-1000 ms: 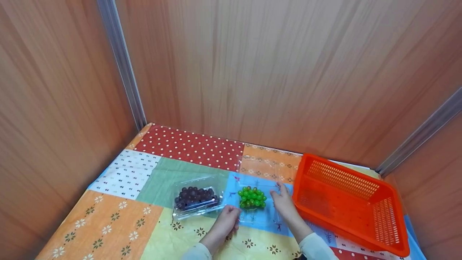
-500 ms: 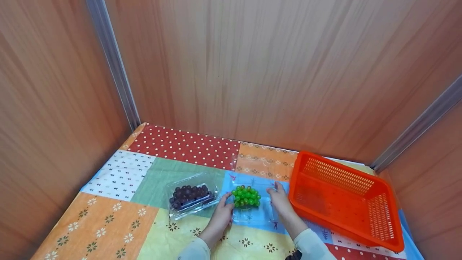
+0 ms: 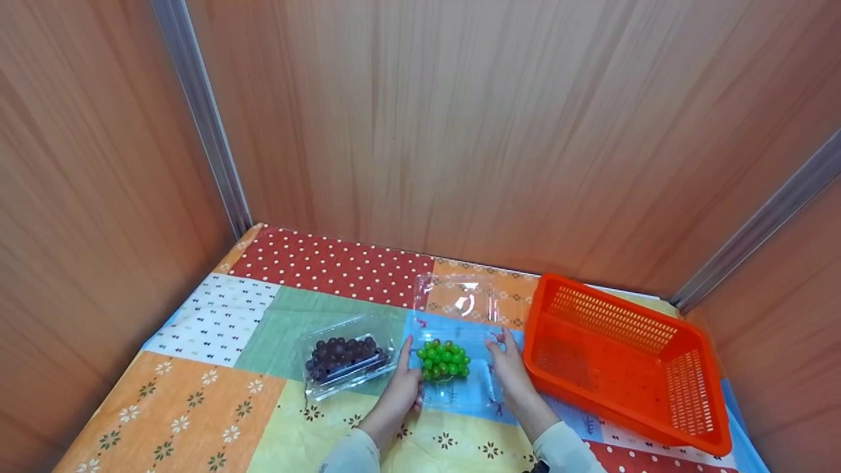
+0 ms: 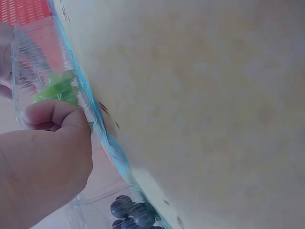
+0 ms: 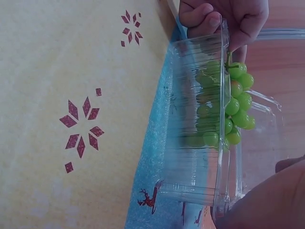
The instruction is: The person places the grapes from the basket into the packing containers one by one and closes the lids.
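A bunch of green grapes sits in a clear plastic clamshell box, whose lid lies folded back, away from me. At the box's left side, my left hand grips the rim; the right wrist view shows its curled fingers at that edge, close to the grape stem. My right hand holds the opposite side, thumb and fingers at the rim. Left of my hands stands another clear box with dark purple grapes inside. The lower fingers of my right hand are hidden.
An orange-red plastic basket with slotted walls stands right of my right hand. A patchwork cloth covers the table. Wood-grain panels with metal corner strips rise at the back and both sides.
My left hand has moved forward along the green-grape box's left side, its fingers reaching further up. The right hand stays at the right edge. The lid shows more glare, and the camera view has shifted slightly.
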### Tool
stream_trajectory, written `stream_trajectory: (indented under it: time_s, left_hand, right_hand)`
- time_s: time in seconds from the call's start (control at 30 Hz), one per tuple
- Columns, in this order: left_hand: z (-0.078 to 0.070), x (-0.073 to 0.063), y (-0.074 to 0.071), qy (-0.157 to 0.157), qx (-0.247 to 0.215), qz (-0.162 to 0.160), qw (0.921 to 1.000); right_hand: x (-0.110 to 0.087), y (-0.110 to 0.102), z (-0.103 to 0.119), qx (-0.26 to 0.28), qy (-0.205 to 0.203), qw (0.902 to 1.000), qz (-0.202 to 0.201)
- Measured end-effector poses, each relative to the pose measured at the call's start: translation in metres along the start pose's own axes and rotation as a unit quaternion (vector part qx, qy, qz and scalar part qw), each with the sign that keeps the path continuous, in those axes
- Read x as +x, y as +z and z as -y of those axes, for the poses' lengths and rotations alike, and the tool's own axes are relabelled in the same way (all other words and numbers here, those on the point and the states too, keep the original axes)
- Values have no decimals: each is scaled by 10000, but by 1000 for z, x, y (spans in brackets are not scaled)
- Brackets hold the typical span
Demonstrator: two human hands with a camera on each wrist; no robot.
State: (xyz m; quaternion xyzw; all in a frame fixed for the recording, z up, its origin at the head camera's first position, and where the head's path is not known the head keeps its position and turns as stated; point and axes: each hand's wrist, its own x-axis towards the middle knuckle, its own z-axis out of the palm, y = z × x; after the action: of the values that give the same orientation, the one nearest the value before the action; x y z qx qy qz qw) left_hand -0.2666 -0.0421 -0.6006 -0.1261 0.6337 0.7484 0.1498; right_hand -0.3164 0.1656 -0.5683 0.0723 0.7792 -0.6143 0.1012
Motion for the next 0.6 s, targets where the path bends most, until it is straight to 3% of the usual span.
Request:
stream_trajectory:
  time_s: [0.37, 0.6]
  left_hand:
    - [-3, -2, -4, -167, -7, 143, 9998]
    - [-2, -3, -4, 116, 161, 202, 9996]
  right_hand:
    - [-3, -5, 3, 466, 526, 9970, 330]
    - [0, -3, 3, 676, 495, 9960, 307]
